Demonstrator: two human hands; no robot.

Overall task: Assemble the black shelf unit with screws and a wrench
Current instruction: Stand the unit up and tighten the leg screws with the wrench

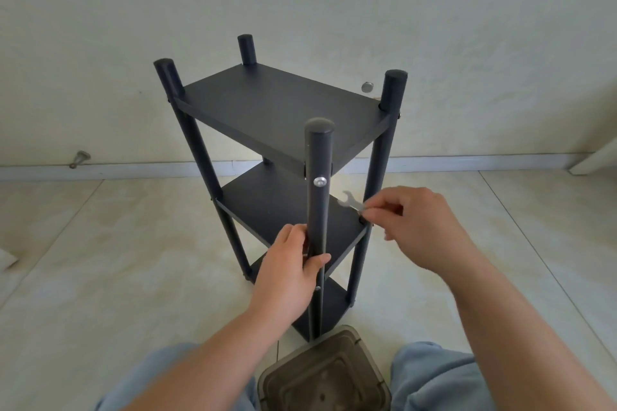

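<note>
black shelf unit (277, 103) upright, three tiers, four round posts, silver screw (319, 181) in near post. my left hand (293, 264) grips that post; right hand (420, 227) pinches small silver wrench (350, 202).

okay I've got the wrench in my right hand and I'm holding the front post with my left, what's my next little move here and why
Probably bring the wrench across to the silver screw head on the front post and seat its open end there. Your right hand pinches the wrench just right of the post, clear of any screw, while your left hand grips the post lower down, steadying it for tightening.
</note>
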